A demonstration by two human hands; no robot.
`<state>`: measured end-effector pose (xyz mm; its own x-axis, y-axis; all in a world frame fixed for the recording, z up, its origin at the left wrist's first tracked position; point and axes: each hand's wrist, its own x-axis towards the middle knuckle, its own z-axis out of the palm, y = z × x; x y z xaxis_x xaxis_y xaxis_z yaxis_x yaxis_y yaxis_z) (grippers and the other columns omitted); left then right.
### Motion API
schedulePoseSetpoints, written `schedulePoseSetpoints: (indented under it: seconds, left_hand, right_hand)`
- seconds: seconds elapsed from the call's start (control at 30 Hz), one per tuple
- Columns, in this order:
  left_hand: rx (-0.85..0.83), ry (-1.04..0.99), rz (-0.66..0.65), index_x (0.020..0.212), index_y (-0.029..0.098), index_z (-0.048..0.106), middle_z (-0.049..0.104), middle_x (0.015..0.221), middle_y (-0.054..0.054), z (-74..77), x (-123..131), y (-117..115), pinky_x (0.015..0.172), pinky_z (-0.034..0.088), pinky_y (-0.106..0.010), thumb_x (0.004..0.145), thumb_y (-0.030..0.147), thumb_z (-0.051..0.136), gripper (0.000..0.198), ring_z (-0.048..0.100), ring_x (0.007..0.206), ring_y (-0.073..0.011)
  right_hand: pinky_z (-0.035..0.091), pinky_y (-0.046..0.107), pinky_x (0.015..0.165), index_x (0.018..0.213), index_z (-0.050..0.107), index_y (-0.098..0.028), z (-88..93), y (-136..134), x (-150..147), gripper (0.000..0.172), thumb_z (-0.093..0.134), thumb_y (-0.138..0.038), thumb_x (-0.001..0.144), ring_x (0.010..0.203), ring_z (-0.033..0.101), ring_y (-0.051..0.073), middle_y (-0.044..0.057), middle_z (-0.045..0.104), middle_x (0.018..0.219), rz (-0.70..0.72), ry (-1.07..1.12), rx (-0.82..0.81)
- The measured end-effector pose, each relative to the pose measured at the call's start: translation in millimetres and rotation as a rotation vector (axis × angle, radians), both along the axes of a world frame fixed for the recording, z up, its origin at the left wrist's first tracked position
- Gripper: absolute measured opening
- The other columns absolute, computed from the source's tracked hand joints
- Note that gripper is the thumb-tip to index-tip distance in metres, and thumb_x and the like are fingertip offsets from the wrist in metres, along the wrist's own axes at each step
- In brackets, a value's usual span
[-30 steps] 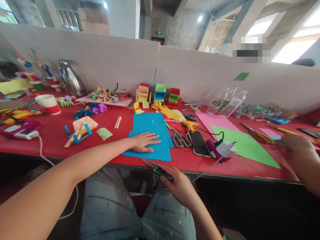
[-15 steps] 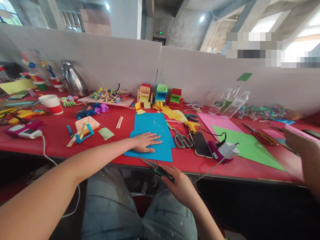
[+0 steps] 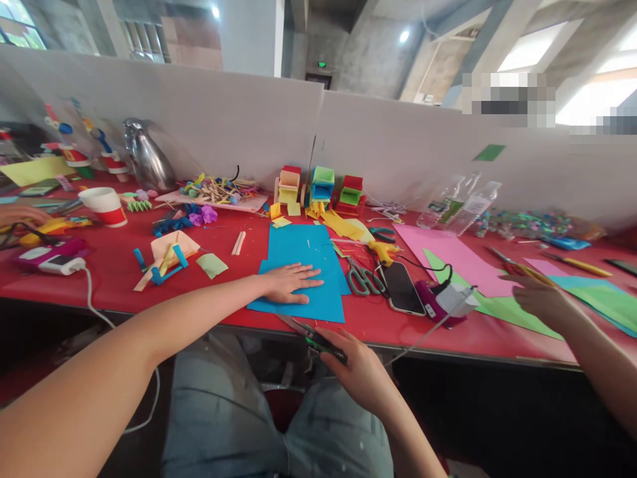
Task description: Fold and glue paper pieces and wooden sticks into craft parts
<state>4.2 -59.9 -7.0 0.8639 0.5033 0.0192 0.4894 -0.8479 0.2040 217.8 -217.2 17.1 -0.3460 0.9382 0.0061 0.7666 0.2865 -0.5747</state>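
Through the head camera I see my left hand (image 3: 292,284) pressed palm down on the blue paper (image 3: 321,308), fingers spread and grasping nothing. My right hand (image 3: 357,364) is wrapped around a dark tool (image 3: 323,344) with green marks, at the tabletop's front edge. The tool's metal end points left, by the paper's near edge; whether they touch I cannot tell.

The blue paper, in overlapping sheets, lies under my left hand and ahead of my right, by the middle of the red tabletop's (image 3: 114,265) front edge. Just right of it I have scissors (image 3: 360,277), then a phone (image 3: 401,288); to its left is a pale green scrap (image 3: 212,265). Farther right, a co-worker's hand (image 3: 540,297) is over the green paper (image 3: 512,314). Near the back edge stand small paper boxes (image 3: 323,184) and, farther left, a metal jug (image 3: 152,162).
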Motion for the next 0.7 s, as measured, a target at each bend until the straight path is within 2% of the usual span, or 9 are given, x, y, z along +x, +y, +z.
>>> schedulePoseSetpoints:
  seconds: [0.43,0.7]
  left_hand:
    - [0.002,-0.015,-0.001,0.141,0.03,0.018,0.011,0.15,-0.002,1.5,0.2,-0.8,0.108,0.008,-0.045,0.085,0.061,0.028,0.065,0.007,0.137,-0.0249]
    - [-0.018,-0.02,0.0,0.141,0.03,0.019,0.011,0.15,-0.001,1.0,0.2,-0.1,0.109,0.007,-0.046,0.085,0.061,0.028,0.064,0.006,0.137,-0.025]
  right_hand:
    - [0.043,0.035,0.089,0.121,0.054,-0.029,-3.5,-2.9,-1.4,0.041,0.049,-0.025,0.08,0.106,0.057,0.023,0.005,0.06,0.117,0.02,0.04,-0.029]
    - [0.045,0.035,0.084,0.122,0.054,-0.028,-0.9,-2.9,16.0,0.041,0.048,-0.027,0.08,0.099,0.059,0.023,0.005,0.061,0.115,-0.044,0.034,-0.049]
